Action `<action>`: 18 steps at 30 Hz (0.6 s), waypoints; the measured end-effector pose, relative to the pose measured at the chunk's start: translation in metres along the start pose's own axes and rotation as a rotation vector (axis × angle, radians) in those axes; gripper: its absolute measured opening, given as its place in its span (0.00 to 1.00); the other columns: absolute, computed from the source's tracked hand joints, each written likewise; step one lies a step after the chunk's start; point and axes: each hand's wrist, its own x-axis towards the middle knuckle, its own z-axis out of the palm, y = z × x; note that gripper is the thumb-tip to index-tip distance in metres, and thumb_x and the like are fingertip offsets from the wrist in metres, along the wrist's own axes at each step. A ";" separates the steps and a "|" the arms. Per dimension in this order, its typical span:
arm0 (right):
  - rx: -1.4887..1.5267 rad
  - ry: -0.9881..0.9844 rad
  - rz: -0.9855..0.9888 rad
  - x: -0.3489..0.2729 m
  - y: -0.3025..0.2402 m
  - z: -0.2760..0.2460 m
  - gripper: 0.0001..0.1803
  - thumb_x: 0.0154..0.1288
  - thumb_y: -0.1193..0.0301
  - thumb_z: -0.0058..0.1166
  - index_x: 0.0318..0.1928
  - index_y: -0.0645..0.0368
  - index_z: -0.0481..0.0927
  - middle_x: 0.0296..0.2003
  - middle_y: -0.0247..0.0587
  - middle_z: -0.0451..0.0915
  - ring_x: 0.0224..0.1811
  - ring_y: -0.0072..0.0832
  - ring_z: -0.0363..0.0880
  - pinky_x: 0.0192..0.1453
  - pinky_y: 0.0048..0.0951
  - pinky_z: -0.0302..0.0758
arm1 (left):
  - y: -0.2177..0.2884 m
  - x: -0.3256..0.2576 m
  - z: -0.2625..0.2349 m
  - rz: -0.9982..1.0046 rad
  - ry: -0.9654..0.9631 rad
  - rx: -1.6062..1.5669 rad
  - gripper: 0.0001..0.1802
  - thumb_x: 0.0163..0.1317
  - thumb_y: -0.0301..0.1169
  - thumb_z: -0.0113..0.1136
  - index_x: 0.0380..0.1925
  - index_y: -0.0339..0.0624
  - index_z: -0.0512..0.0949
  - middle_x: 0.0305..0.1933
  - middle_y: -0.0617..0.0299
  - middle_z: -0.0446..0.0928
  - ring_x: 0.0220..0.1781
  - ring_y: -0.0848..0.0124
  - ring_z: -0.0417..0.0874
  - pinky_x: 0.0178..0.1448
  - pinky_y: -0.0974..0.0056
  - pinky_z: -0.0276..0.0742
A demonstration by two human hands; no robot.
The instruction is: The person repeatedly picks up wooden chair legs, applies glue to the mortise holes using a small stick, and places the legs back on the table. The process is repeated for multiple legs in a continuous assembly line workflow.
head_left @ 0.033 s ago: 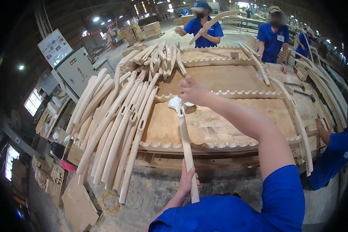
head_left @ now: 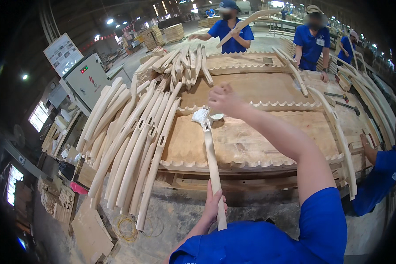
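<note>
Honestly, gripping long pale curved wooden piece (head_left: 211, 167) low with left hand (head_left: 214, 206) fingers wrapped; right hand (head_left: 222, 99) fisted, contents unclear. Could wobble, smear glue across wooden counter (head_left: 251, 145).

Single view only, head cam, worn high on the person, looking down and fwd over a big wooden workbench (head_left: 259, 145). Fisheye lens: bench edges bow toward the rim, dark vignette in the corners. The near bench edge runs across the lower middle of the frame, the far edge sits near the top, w/ other workers beyond it. Closest to the lens is the blue shirt (head_left: 268, 242) at the bottom edge; both forearms enter from there, so the cam is close over the near edge. Factory floor shows on the left side. No 2nd view, so no overlap.
</note>
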 end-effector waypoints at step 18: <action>0.544 -0.260 0.778 -0.095 -0.038 0.046 0.05 0.61 0.63 0.52 0.34 0.46 0.80 0.30 0.30 0.80 0.41 0.32 0.75 0.49 0.41 0.59 | 0.003 0.000 -0.003 0.001 -0.029 -0.017 0.33 0.68 0.36 0.39 0.68 0.69 0.38 0.27 0.59 0.67 0.14 0.71 0.70 0.16 0.67 0.71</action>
